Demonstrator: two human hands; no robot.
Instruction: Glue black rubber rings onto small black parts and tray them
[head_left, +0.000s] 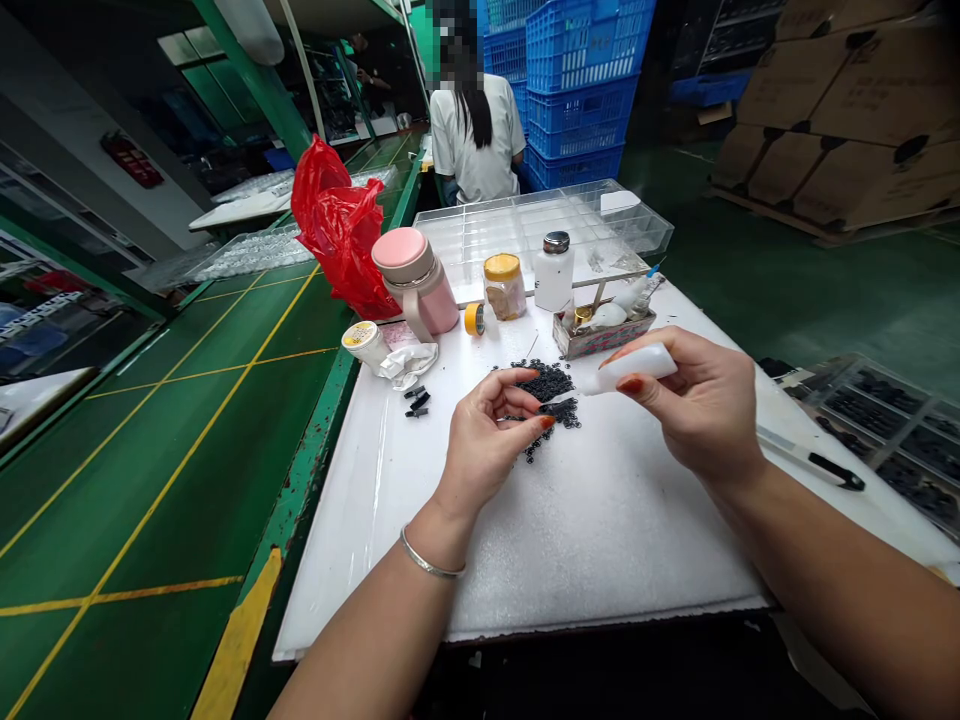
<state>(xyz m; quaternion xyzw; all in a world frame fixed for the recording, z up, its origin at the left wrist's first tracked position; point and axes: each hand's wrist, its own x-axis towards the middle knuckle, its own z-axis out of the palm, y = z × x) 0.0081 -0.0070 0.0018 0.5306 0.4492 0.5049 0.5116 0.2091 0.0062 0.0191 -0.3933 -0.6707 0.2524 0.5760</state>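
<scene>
My left hand [480, 445] is closed in a pinch on a small black part [555, 407], held over a pile of tiny black rings [553, 378] on the white foam-topped table [600, 540]. In my right hand [709, 410] is a white squeeze bottle [646, 364], tilted so its thin nozzle points left at the black part. Nozzle tip and part are very close; whether they touch I cannot tell. Several short black pieces [417, 402] lie to the left, near a crumpled white tissue [409, 364].
Along the back stand a pink mug [431, 300], a yellow-lidded jar [504, 290], a white pump bottle [554, 275] and a small box [607, 338] of bottles. Behind them lies a clear divided tray [525, 225]. A black-tipped tool [832, 467] rests at right. A person [476, 140] sits beyond.
</scene>
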